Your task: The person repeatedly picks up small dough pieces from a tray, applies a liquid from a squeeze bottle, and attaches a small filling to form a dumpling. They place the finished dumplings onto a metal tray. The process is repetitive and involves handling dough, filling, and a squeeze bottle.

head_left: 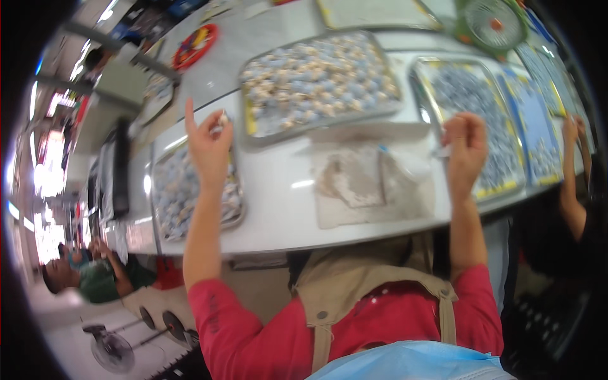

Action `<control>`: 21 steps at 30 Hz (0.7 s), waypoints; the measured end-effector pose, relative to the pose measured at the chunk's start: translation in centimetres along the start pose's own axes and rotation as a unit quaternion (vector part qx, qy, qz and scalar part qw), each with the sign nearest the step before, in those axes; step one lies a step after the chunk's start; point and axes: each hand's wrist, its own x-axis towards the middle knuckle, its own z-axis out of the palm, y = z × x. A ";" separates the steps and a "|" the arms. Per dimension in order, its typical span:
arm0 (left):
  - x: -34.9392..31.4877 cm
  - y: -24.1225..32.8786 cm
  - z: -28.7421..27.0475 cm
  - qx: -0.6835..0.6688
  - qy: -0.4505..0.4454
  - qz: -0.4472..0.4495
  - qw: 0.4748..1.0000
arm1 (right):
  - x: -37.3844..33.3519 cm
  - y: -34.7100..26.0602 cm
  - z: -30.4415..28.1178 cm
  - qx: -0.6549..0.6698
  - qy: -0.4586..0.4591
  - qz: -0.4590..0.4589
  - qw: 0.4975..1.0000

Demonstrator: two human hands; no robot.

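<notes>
My left hand (pixel 209 142) is raised over the table at the left, index finger stretched up. Thumb and other fingers pinch a small whitish piece (pixel 222 120), too small to make out. Just below that hand is a tray (pixel 239 212) of small grey-blue and cream pieces. My right hand (pixel 467 142) hovers by the near left side of another tray (pixel 522 166), which holds grey-blue pieces. Its fingers are bent together, and a blurred pale bit shows at the fingertips. Between my hands lies a stained, pale sheet (pixel 405 212) on the white table (pixel 278 209).
A large metal tray (pixel 329 125) of cream and blue pieces stands beyond the sheet. A green fan (pixel 494 25) and a red basket (pixel 214 39) are farther back. At the right, a co-worker's hands (pixel 573 130) are near a blue tray (pixel 529 111).
</notes>
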 end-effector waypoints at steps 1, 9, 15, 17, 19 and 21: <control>2.7 -1.6 -1.4 0.051 0.028 0.014 0.998 | 1.2 0.2 0.0 -0.044 -0.005 -0.017 0.999; 15.9 -14.9 -9.4 0.317 0.109 -0.028 0.942 | 1.7 1.8 0.4 -0.340 -0.080 -0.157 0.924; 19.4 -21.7 -10.9 0.414 0.060 -0.051 0.907 | -1.0 0.5 -1.7 -0.385 -0.087 -0.123 0.911; 20.0 -23.5 -11.8 0.400 0.055 -0.060 0.913 | -1.2 0.6 -2.7 -0.386 -0.085 -0.105 0.913; 19.9 -21.3 -10.9 0.339 0.028 -0.092 0.936 | -1.3 0.7 -3.2 -0.367 -0.061 -0.101 0.923; 19.7 -20.6 -12.1 0.345 0.061 -0.061 0.935 | -1.6 0.8 -3.1 -0.343 -0.038 -0.097 0.934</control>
